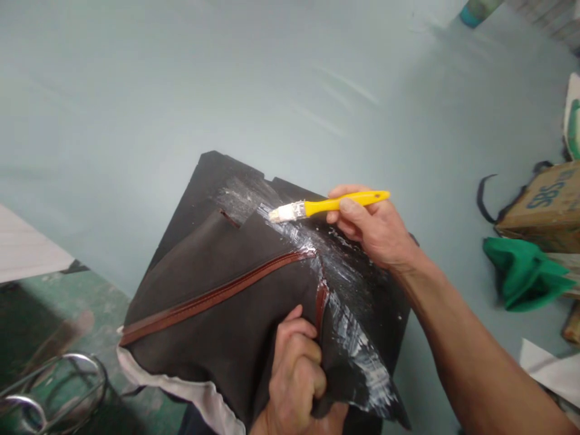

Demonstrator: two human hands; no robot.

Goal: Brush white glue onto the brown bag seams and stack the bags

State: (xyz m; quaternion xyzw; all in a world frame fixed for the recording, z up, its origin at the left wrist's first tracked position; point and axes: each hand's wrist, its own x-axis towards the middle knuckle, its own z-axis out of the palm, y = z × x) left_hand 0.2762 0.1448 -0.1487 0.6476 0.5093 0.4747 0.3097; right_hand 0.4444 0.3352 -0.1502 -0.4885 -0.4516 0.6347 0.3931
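Observation:
My right hand (pixel 369 226) grips a paintbrush (pixel 347 203) by its yellow handle. White paste coats its bristles, which rest at the upper edge of a dark brown fabric piece (pixel 235 326) with reddish-brown strips. Below, my left hand (pixel 296 368) is closed on a fold of this fabric near the shorter strip. White smears run along the fabric's right edge. Under it lies a black board (pixel 385 314), also streaked with white. A pale lining shows at the fabric's lower left edge.
A pale grey-green tabletop (pixel 136 90) spreads beyond the board. On the right are a cardboard box (pixel 544 199) and a green cloth (pixel 528 272). A metal-framed stool (pixel 58 386) stands on the green floor at lower left.

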